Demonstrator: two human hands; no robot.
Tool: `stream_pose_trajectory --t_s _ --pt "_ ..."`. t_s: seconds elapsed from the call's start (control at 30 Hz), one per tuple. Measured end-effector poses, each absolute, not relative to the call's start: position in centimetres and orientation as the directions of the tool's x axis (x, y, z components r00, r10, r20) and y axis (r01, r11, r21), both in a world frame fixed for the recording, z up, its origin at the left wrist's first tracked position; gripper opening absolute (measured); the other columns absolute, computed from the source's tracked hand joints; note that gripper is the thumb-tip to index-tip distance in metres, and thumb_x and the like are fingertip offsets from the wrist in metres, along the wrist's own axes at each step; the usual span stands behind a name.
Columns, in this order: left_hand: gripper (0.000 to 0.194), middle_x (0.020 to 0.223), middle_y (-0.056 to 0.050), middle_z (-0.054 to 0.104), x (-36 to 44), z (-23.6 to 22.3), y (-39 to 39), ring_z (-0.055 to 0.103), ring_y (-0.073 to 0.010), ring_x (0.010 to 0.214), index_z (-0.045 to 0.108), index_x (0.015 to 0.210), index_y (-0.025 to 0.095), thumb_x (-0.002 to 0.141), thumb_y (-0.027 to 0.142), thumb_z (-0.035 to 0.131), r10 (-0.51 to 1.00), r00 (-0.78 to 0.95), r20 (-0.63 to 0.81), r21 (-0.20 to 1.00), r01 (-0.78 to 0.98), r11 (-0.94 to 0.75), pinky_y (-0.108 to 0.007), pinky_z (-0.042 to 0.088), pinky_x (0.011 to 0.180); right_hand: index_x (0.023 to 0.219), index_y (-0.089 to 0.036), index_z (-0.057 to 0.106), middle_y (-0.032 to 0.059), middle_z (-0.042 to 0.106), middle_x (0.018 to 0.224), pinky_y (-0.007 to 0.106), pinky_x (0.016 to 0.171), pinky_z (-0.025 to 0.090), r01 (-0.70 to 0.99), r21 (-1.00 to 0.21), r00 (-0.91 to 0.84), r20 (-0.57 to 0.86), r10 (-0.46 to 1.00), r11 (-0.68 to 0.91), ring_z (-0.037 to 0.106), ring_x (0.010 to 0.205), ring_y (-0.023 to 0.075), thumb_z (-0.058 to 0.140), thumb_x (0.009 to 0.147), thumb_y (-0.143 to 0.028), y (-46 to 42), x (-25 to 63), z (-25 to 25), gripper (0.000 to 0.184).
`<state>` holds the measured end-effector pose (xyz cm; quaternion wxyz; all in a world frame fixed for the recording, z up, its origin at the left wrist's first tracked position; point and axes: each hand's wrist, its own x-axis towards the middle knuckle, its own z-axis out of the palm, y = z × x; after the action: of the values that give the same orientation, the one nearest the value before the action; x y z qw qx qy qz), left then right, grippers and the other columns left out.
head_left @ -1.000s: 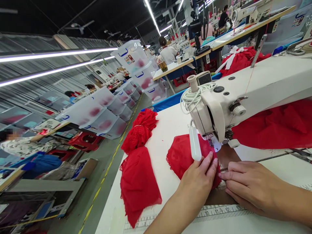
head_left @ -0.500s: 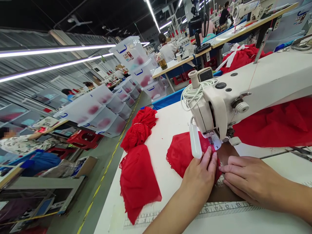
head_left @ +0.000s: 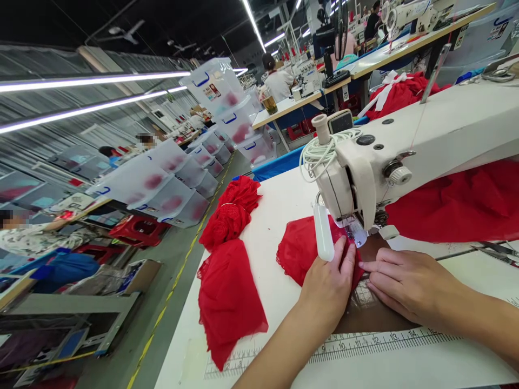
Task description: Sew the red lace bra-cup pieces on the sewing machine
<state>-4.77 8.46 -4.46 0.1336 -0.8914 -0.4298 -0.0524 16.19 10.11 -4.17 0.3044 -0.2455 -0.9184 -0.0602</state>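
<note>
A piece of red lace-edged fabric (head_left: 298, 249) lies under the needle area of a white sewing machine (head_left: 340, 186). My left hand (head_left: 326, 283) rests on this fabric, its fingers stretched flat just in front of the presser foot (head_left: 349, 229). From the right, my right hand (head_left: 405, 286) is closed at the fabric's near edge, index fingertip on it; the thumb is partly hidden. Beneath the hands is a brown plate (head_left: 375, 310) on the machine bed. A white lever-like piece (head_left: 323, 235) hangs beside the needle, partly covering the fabric.
Left of the machine lie a red fabric piece (head_left: 231, 302) and a tied red bundle (head_left: 229, 216). A printed ruler (head_left: 357, 343) runs along the front of the white table. Scissors (head_left: 498, 254) lie at right, near more red fabric (head_left: 454, 208). Stacked bins (head_left: 219, 89) stand beyond.
The red fabric under the needle has shifted slightly forward, with less of its near end showing between my hands. Both hands have moved a little up and left with it.
</note>
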Motion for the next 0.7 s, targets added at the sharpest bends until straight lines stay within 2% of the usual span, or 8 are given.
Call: stream_pose_trajectory --t_s 0.27,0.43,0.57,0.7 --pt "0.039 0.140 -0.017 0.064 -4.9 -4.6 7.7 0.071 -0.0255 0.111 0.059 0.138 0.006 0.104 0.014 0.041 0.661 0.686 0.305 -0.311 0.727 -0.612 -0.035 0.062 0.090 0.072 -0.019 0.056 0.0023 0.062 0.074 0.033 0.059 0.034 0.495 -0.067 -0.679 0.593 0.434 0.866 0.045 0.069 0.0181 0.033 0.108 -0.017 10.2 16.2 -4.5 0.043" --pt "0.037 0.138 -0.015 0.066 -4.7 -4.5 7.8 0.071 -0.0254 0.111 0.062 0.135 0.007 0.104 0.016 0.043 0.669 0.674 0.314 -0.316 0.739 -0.596 -0.036 0.061 0.094 0.072 -0.019 0.057 0.0026 0.062 0.074 0.034 0.059 0.036 0.505 -0.057 -0.682 0.585 0.439 0.861 0.047 0.071 0.0186 0.034 0.107 -0.016 10.2 16.2 -4.8 0.042" --pt "0.036 0.139 -0.014 0.066 -4.7 -4.5 8.1 0.072 -0.0244 0.110 0.063 0.134 0.008 0.104 0.014 0.044 0.672 0.669 0.317 -0.325 0.742 -0.586 -0.036 0.062 0.094 0.075 -0.020 0.058 0.0039 0.068 0.084 0.035 0.059 0.037 0.517 -0.071 -0.671 0.585 0.456 0.853 0.050 0.073 0.0192 0.035 0.107 -0.017 10.2 16.1 -5.1 0.039" --pt "0.037 0.137 -0.013 0.067 -4.6 -4.6 8.4 0.071 -0.0235 0.112 0.062 0.135 0.009 0.103 0.010 0.042 0.681 0.656 0.325 -0.339 0.753 -0.564 -0.036 0.061 0.095 0.073 -0.019 0.057 0.0036 0.062 0.074 0.034 0.058 0.039 0.536 -0.062 -0.660 0.591 0.463 0.842 0.049 0.072 0.0193 0.036 0.106 -0.016 10.4 16.0 -5.2 0.039"
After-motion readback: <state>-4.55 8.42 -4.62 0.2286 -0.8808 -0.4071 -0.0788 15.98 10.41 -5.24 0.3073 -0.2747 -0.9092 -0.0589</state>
